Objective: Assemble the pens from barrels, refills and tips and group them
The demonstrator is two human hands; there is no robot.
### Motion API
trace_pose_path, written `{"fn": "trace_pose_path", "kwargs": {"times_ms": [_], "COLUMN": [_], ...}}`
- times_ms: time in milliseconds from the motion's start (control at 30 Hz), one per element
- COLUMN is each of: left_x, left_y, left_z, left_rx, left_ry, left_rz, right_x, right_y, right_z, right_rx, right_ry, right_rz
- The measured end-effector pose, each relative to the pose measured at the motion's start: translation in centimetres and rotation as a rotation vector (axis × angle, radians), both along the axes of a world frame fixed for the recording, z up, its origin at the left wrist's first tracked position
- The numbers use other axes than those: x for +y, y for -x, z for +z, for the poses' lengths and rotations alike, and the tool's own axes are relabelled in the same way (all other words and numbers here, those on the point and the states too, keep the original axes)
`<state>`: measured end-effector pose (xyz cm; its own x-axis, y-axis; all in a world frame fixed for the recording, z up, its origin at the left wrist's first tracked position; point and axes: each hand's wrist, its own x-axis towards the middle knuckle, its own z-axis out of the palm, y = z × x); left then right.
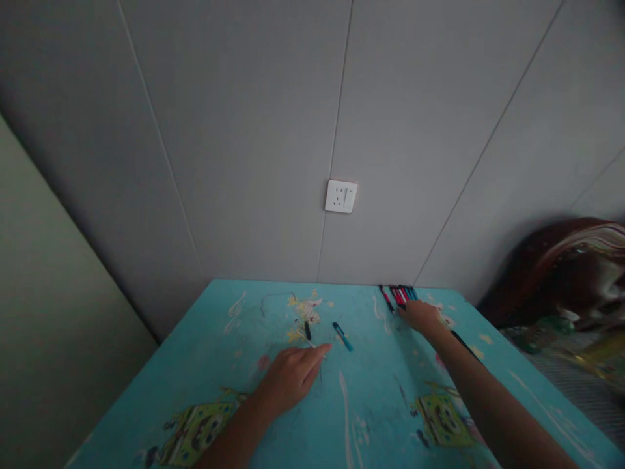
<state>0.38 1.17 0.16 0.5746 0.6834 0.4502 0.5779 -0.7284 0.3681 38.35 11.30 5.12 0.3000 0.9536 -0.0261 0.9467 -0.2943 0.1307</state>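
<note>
My left hand (294, 372) rests low over the middle of the table, index finger stretched forward. A thin white stick, like a pen refill (305, 339), passes under that finger and seems pinched against the thumb. Just beyond it lie a short black pen cap or barrel (307, 330) and a blue pen (342, 337). At the far right, my right hand (420, 315) has its fingers closed at the near ends of a row of red and blue pens (401, 294); a dark pen end shows at the fingertips. One red and black pen (387, 299) lies slightly apart, left of the row.
A turquoise cartoon-printed cloth (371, 404) covers the table, which meets a grey panel wall with a socket (341, 197). Beside my right forearm lies a long black object (463, 344), partly hidden. Dark reddish furniture (561, 273) stands beyond the table's right edge.
</note>
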Motion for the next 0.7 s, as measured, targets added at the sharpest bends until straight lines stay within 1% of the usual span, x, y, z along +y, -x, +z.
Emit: {"fn": "trace_pose_path", "kwargs": {"times_ms": [100,167,200,233,333,400,467,533,600,700], "left_x": [-0.1,-0.2,-0.1,-0.1,0.1,0.4,0.8,1.3,2.0,2.9], "left_y": [0.0,-0.1,-0.1,-0.2,-0.4,-0.5,-0.3,0.2,1.0,2.5], "left_z": [0.1,0.1,0.1,0.0,-0.4,-0.6,-0.7,-0.6,-0.6,-0.8], "left_rx": [-0.004,-0.004,-0.007,-0.012,-0.045,-0.076,-0.109,-0.123,-0.118,-0.113], "left_ry": [0.019,0.042,0.054,0.065,0.091,0.105,0.104,0.087,0.064,0.04], "left_rz": [0.017,0.031,0.032,0.029,0.029,0.057,0.118,0.2,0.295,0.431], "right_x": [-1.6,-3.2,-4.2,-5.1,-7.9,-9.3,-10.5,-11.5,-12.1,-12.4], "right_y": [0.4,1.4,2.1,3.1,6.7,9.2,11.2,12.4,12.7,12.3], "right_z": [0.5,-0.1,-0.6,-1.2,-3.2,-4.0,-4.4,-4.5,-4.6,-4.9], "right_rx": [-0.016,-0.016,0.017,0.065,0.227,0.351,0.471,0.57,0.653,0.757], "right_ry": [-0.055,-0.108,-0.171,-0.202,-0.265,-0.32,-0.334,-0.325,-0.3,-0.25], "right_rz": [0.021,0.056,0.102,0.153,0.301,0.423,0.545,0.638,0.685,0.703]}}
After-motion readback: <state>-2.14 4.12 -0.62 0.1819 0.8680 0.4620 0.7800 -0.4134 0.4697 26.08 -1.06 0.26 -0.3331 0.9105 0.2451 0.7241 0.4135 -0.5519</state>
